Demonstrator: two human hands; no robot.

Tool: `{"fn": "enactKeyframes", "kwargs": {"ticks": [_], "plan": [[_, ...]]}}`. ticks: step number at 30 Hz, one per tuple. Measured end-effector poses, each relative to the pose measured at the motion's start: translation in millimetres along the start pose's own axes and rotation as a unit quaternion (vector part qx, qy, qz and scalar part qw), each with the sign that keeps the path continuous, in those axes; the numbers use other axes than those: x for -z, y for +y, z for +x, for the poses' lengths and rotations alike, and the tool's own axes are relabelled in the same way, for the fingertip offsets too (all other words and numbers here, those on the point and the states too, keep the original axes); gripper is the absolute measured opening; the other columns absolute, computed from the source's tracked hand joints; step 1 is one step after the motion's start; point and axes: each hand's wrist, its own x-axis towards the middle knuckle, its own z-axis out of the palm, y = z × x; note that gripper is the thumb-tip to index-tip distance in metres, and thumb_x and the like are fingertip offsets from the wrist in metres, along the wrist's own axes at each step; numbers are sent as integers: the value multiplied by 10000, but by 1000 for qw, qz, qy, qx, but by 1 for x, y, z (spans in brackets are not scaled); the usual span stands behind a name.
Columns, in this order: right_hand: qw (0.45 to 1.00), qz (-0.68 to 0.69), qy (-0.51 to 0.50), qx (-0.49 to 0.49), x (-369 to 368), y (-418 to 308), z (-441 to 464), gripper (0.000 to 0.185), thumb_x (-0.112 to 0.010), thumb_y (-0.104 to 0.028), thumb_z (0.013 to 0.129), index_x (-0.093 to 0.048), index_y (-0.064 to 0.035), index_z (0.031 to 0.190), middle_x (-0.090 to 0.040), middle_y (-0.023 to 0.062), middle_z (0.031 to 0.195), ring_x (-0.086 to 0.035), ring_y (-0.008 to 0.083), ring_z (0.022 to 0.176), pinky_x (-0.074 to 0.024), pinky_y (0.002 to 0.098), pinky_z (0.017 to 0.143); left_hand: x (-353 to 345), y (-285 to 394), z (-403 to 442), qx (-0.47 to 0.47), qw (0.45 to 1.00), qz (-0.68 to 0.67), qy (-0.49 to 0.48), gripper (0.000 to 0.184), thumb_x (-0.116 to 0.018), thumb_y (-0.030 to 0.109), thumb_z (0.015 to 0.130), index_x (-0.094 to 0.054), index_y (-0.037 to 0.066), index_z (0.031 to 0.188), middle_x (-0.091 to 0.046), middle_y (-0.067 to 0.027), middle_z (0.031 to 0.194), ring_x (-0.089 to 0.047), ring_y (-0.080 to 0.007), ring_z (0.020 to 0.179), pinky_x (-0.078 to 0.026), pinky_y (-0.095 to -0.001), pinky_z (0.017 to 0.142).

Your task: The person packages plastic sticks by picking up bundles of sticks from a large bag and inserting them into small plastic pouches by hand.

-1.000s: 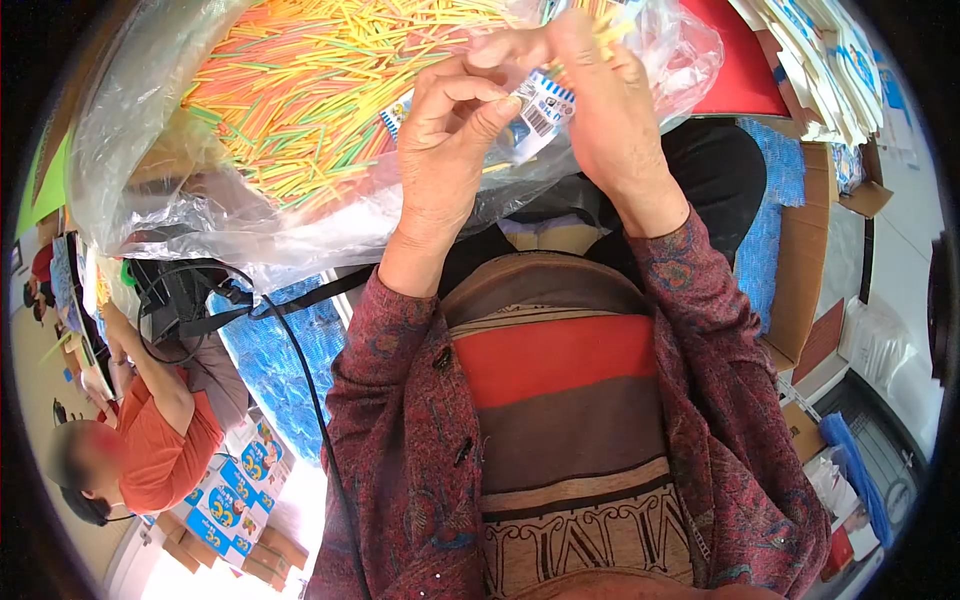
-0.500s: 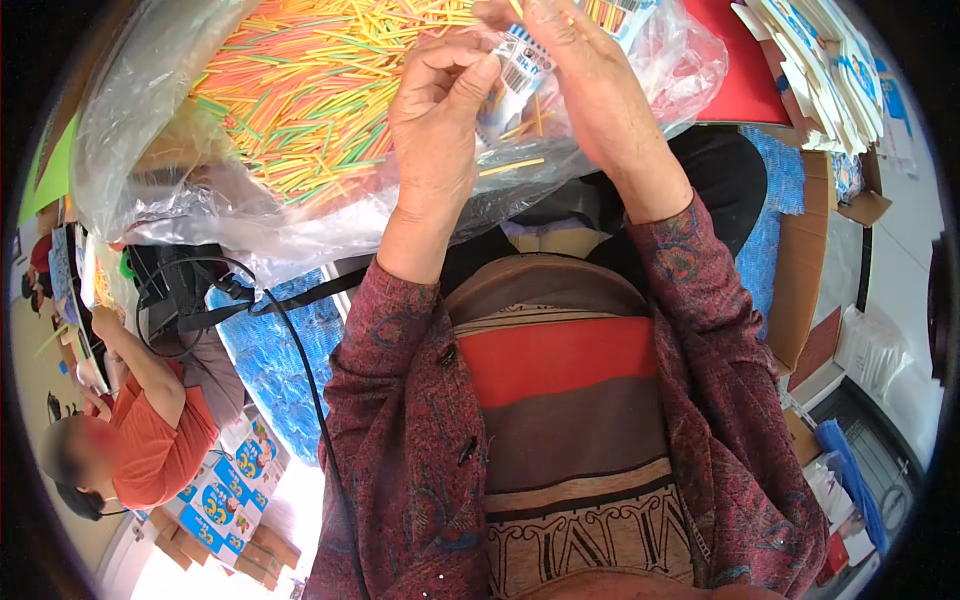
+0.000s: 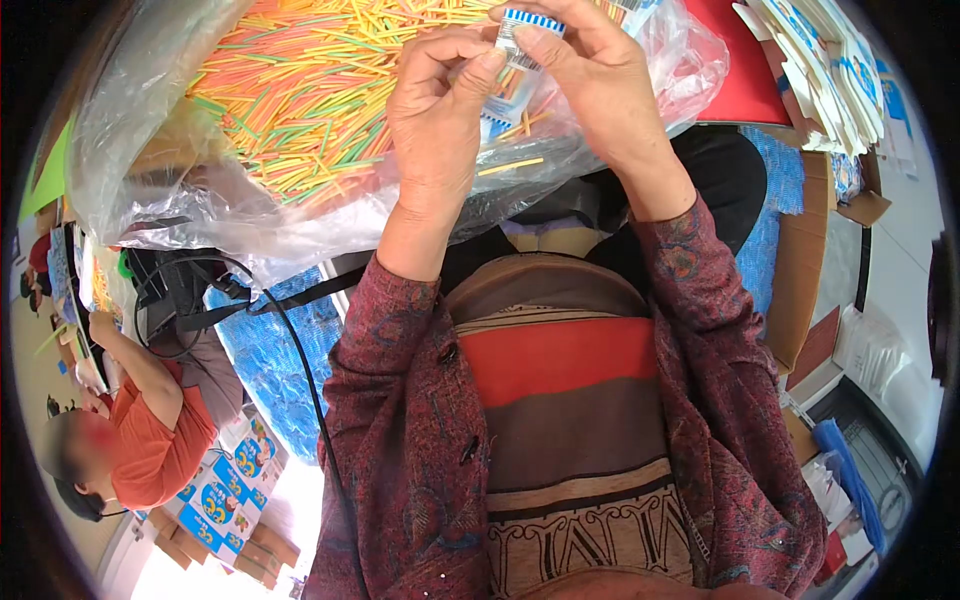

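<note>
Fingers of the left hand (image 3: pixel 432 120) pinch one edge of a small printed packet (image 3: pixel 511 92) on my feed; those of the right hand (image 3: pixel 612 98) grip its upper end, thumb flat on the front. It hangs just above a mass of coloured sticks (image 3: pixel 310 85). I judge a slip the likeliest trouble: thin film under a light pinch could slide out if either thumb eases. Should one end be unsealed, which I can't make out, tilting could spill sticks, and squeezing hard might snap them. I'd also watch the loose plastic near the wrists, since it could snag and drag sticks out.

As for containers, a big clear bag (image 3: pixel 115 130) lies open around the loose sticks, and the packet shows sticks through its clear part. To the right, beyond the red counter (image 3: pixel 735 60), I see a cardboard box (image 3: pixel 808 275), its contents unclear to me.
</note>
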Motion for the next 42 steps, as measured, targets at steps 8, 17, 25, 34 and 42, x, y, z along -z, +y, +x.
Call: {"fn": "enactKeyframes", "kwargs": {"ticks": [8, 17, 25, 34, 42], "plan": [[993, 25, 58, 99, -16, -12, 5, 444, -567, -2, 936, -470, 5, 1369, -555, 82, 1276, -526, 119, 1148, -458, 251, 918, 0, 26, 3, 170, 984, 22, -37, 175, -675, 37, 894, -622, 7, 1058, -660, -43, 1024, -623, -108, 936, -509, -244, 813], [999, -28, -3, -44, 5, -5, -1, 444, -616, -7, 910, -519, 3, 1344, -603, 59, 1198, -562, 111, 1065, -469, 232, 890, 3, 28, -1, 219, 971, -95, -7, 163, -645, 79, 928, -642, 1, 1072, -680, -29, 971, -628, -77, 865, -510, -229, 782], [992, -121, -37, 23, 5, -2, 1, 423, -637, -23, 900, -550, -3, 1313, -602, 60, 1204, -559, 104, 1073, -459, 239, 903, 6, 16, -3, 196, 976, -97, 12, 133, -600, 118, 966, -643, 12, 1033, -675, -25, 952, -605, -59, 823, -495, -212, 743], [990, -135, 40, 22, -13, -2, -18, 444, -656, -15, 883, -545, -8, 1313, -576, 81, 1281, -558, 111, 1086, -458, 250, 905, 0, 38, -7, 191, 980, -36, 36, 131, -625, 120, 951, -631, 15, 1029, -665, -12, 922, -595, -57, 813, -485, -217, 732], [986, -32, 9, -164, 9, 4, -20, 275, -695, -198, 905, -681, -17, 1111, -701, 12, 948, -637, 98, 841, -509, 252, 784, 11, 37, -11, 209, 977, -14, -32, 180, -675, 84, 906, -626, 8, 1062, -659, -21, 921, -610, -88, 813, -483, -221, 755]]}}
